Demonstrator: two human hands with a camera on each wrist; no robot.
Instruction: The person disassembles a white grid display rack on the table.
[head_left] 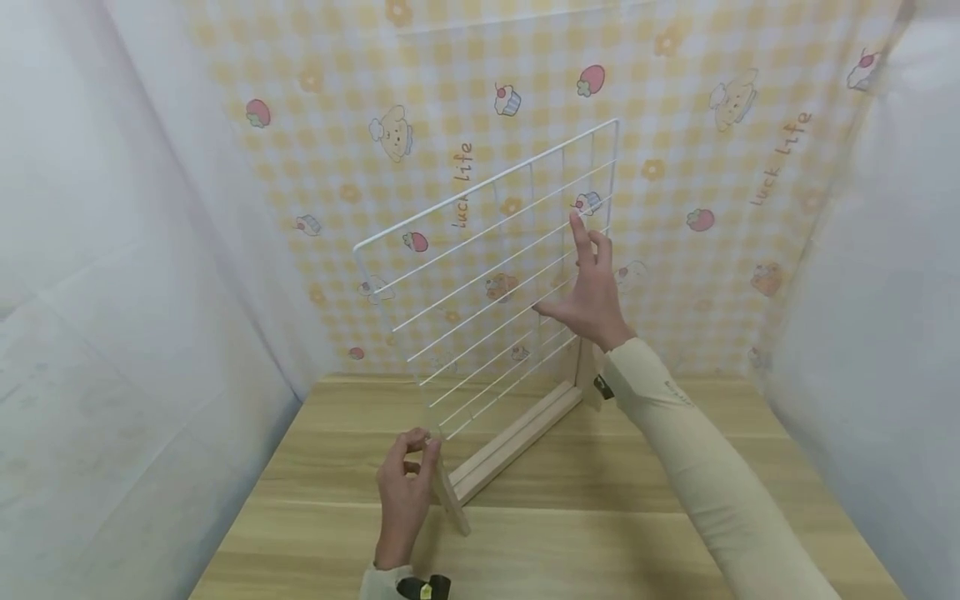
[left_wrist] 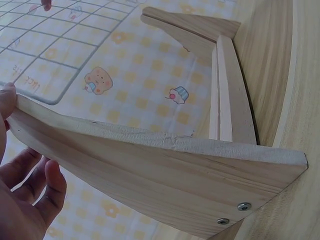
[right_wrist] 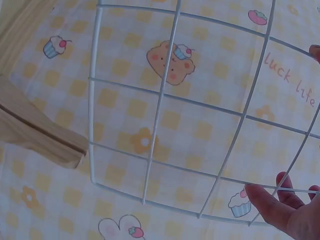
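Observation:
A wooden stand with two upright side pieces and a grooved base bar sits on the table. My left hand grips the top of its near side piece, thumb on the upper edge and other fingers curled beneath. Above the stand, a white wire grid panel is tilted, its lower end close to the side pieces. My right hand holds this grid, thumb at one wire and fingers spread through to the other side. Beside the grid's edge in the right wrist view is the slotted far side piece.
The wood-grain table extends around the stand. Behind it hangs a yellow checked cloth with cartoon prints. White sheets hang at both sides. Two bolt heads show on the near side piece.

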